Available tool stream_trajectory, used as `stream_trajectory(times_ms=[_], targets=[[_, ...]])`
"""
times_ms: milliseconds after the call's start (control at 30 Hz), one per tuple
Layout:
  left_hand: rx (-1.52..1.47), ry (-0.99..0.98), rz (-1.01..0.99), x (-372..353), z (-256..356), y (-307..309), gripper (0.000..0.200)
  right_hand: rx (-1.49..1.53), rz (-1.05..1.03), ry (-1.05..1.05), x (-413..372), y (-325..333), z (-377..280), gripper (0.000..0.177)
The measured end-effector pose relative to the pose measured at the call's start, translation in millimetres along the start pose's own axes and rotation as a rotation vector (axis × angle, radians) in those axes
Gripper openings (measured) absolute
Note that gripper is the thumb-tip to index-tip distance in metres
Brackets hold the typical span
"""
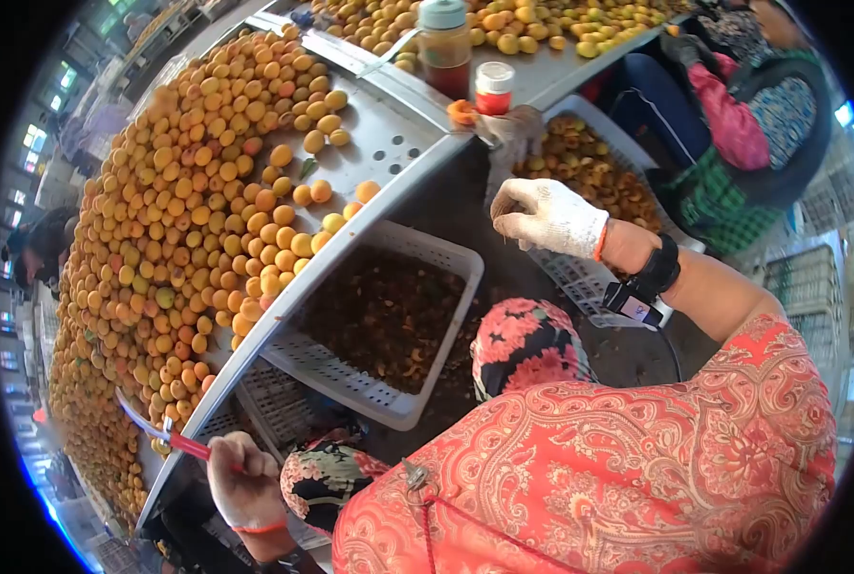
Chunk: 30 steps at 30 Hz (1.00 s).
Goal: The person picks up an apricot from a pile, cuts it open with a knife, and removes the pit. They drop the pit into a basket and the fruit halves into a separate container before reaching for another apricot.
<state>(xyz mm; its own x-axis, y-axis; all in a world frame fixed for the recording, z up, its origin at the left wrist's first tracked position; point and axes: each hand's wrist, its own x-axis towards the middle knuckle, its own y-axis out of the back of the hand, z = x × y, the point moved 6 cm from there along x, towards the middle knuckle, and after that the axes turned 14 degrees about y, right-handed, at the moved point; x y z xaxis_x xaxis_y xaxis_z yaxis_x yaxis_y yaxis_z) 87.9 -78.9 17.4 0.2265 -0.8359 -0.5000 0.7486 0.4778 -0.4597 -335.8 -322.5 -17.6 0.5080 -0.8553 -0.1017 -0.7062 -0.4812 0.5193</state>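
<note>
My left hand (243, 480), in a whitish glove, is wrapped round the red handle of a knife (190, 446). The curved blade points up and left over the near edge of the metal table, beside the heaped apricots (183, 220). My right hand (549, 216), gloved in white with an orange cuff, is raised above the gap between two crates. Its fingers are curled together, and whatever they hold, if anything, is hidden. A white crate (403, 418) with dark pieces stands below the table edge. Another crate (580, 277) holds cut orange fruit under my right forearm.
A metal rim (312, 271) runs diagonally before me. A capped jar (444, 43), a small red-filled jar (494, 88) and a grey cloth (515, 134) are at the table's corner. A person in pink sleeves (728, 120) sits at the upper right. Stacked crates (805, 277) stand at right.
</note>
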Motion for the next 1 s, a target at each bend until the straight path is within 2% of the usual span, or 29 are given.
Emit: stream_trajectory(times_ms=[167,200,233,267,367,433,567,700,833,900,1000], targets=[[0.054,0.009,0.368,-10.6,-12.1,14.0,0.025,0.037,-0.241,0.139,62.1,-14.7,-10.7,0.024],[0.105,0.108,0.267,-13.2,-12.4,9.0,0.019,0.044,-0.379,0.169,71.4,-20.9,-18.0,0.023],[0.103,0.103,0.282,-16.1,-12.7,10.0,0.019,0.054,-0.515,0.200,79.9,-27.9,-24.9,0.021],[0.119,0.105,0.341,-19.4,-14.2,13.0,0.020,-0.052,-0.583,0.281,91.2,-30.6,-34.0,0.022],[0.164,0.101,0.447,-20.2,-15.5,12.3,0.020,-0.076,-0.699,0.267,121.9,-33.3,-63.5,0.028],[0.222,0.073,0.540,-23.2,-11.0,10.7,0.019,-0.098,-0.681,0.427,141.2,-30.9,-80.8,0.029],[0.221,0.045,0.546,-29.8,-5.3,-2.6,0.014,-0.137,-0.654,0.414,159.3,-15.7,-96.8,0.029],[0.248,0.059,0.575,-37.5,-4.7,8.0,0.015,-0.136,-0.616,0.362,165.8,-10.3,-74.7,0.029],[0.264,0.055,0.571,-35.1,-3.1,5.3,0.013,-0.107,-0.510,0.456,164.2,-17.4,-65.9,0.029],[0.286,0.059,0.565,-33.6,-3.2,1.9,0.013,-0.271,-0.265,0.646,167.1,-17.8,-61.7,0.029],[0.331,0.046,0.570,-35.1,-3.3,-6.2,0.013,-0.362,-0.212,0.655,168.0,-31.2,-42.6,0.024]])
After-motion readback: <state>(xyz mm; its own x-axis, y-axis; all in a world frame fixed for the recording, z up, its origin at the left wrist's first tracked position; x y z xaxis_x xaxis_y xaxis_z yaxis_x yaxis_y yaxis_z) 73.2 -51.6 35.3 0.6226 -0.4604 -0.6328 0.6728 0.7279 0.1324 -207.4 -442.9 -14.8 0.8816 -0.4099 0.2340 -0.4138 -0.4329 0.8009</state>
